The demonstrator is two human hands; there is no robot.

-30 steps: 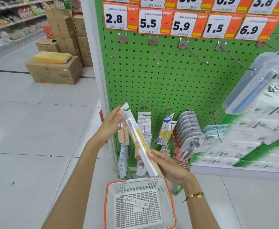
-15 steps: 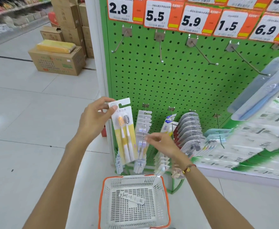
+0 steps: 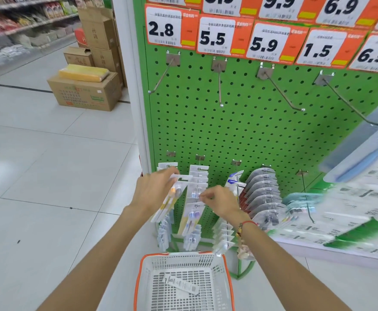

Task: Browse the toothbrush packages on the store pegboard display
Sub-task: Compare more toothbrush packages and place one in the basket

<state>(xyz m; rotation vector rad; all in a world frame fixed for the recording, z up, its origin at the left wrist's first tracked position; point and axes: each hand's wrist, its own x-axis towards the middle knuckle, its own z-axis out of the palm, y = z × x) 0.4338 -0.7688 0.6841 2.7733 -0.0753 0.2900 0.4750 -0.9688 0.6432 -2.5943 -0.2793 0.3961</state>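
Note:
My left hand (image 3: 155, 193) grips a yellow-and-white twin toothbrush package (image 3: 169, 202) by its top card, held close to the lowest row of the green pegboard (image 3: 239, 131). My right hand (image 3: 220, 202) pinches the front of the hanging row of toothbrush packages (image 3: 197, 189) just to the right of it. More grey-backed packages (image 3: 263, 194) hang further right.
A white basket with an orange rim (image 3: 138, 277) stands on the floor below my hands, a small flat package (image 3: 181, 283) inside. Bare metal hooks (image 3: 220, 86) jut out under orange price tags (image 3: 172, 26). Cardboard boxes (image 3: 85, 93) sit at the left. Blurred packages (image 3: 358, 198) crowd the right.
My left hand brought the yellow package down and in toward the pegboard's lower-left hook. My right hand let go of its lower end and reached to the neighbouring row of packages.

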